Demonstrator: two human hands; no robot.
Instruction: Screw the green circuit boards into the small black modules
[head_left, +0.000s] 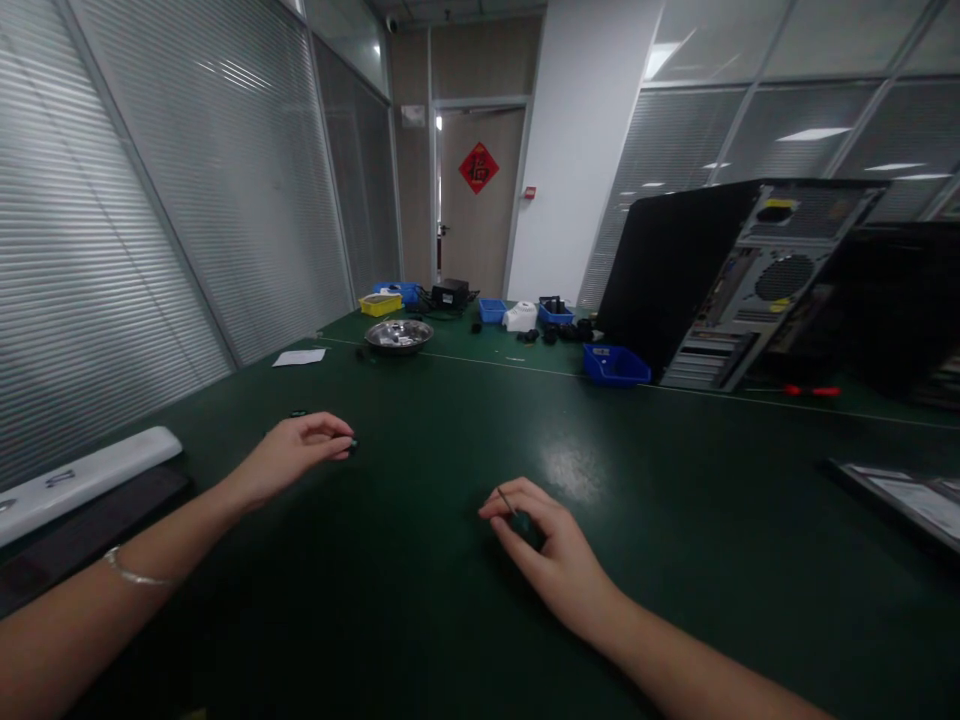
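Note:
My left hand point(304, 447) is raised over the left middle of the dark green table, thumb and fingertips pinched on a small dark piece point(353, 443) too small to name. Behind that hand, another small black item point(298, 413) lies on the table, partly hidden. Nearer and to the right is my right hand point(551, 550), its fingers curled around a small screwdriver point(523, 524). The thin metal shaft points up and left past the fingertips, and the palm hides part of the dark handle. The two hands are well apart.
A shiny metal bowl point(399, 336) stands farther back, near a white paper point(299, 357). A blue bin point(616, 366) sits beside a black computer tower point(682, 270). At left lies a long white device point(90, 478); a framed tray point(911, 500) is at right.

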